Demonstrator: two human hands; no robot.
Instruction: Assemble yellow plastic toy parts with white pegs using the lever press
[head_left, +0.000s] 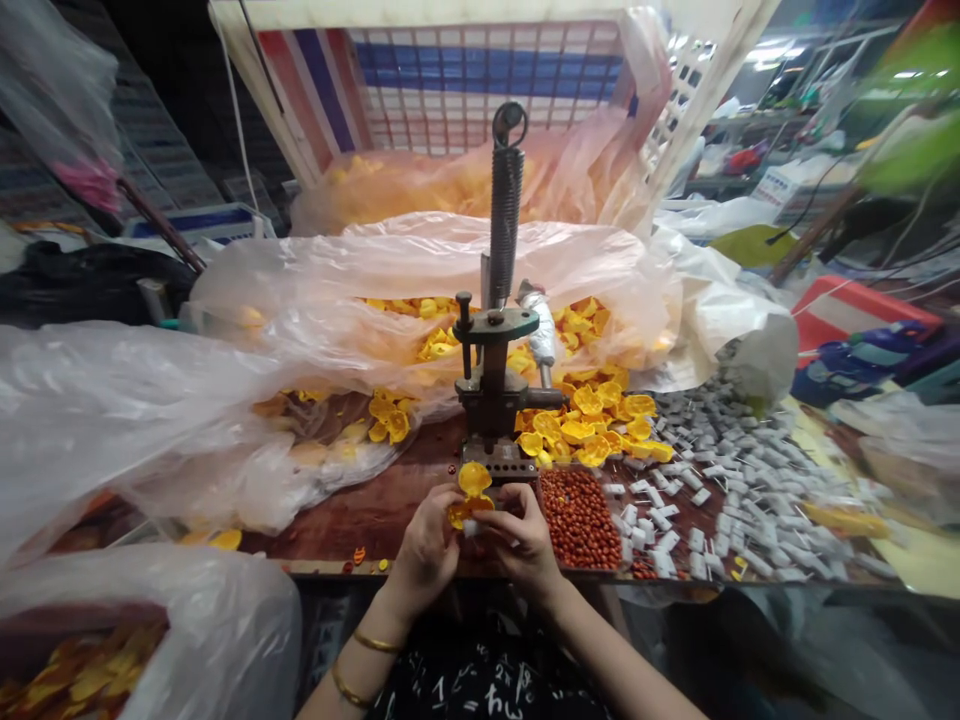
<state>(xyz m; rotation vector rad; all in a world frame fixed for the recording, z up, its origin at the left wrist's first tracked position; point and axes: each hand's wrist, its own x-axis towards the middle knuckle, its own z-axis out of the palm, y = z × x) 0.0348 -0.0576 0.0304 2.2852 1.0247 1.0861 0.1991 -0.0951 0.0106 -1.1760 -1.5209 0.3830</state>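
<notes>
At the lower left, in front of the desk, a clear plastic bag gapes open, with yellow pieces inside. Over the middle of the desk's near edge, the left hand is pinched on a yellow shell, which stands opened out between the two hands. The right hand has its thumb and fingers at the shell's lower side, by a small whitish part; whether it grips either, I cannot tell. Just right of it, against the near edge, a shallow tray is filled with red-brown beads. From there toward the desk's right edge spread loose white blocks with thin metal pins. Beyond the hands stands a hand press, yellow shells heaped at its right. Behind it, a large translucent bag lies open on more yellow shells, and past the desk's far edge a tilted white crate holds another bag, yellow showing through
</notes>
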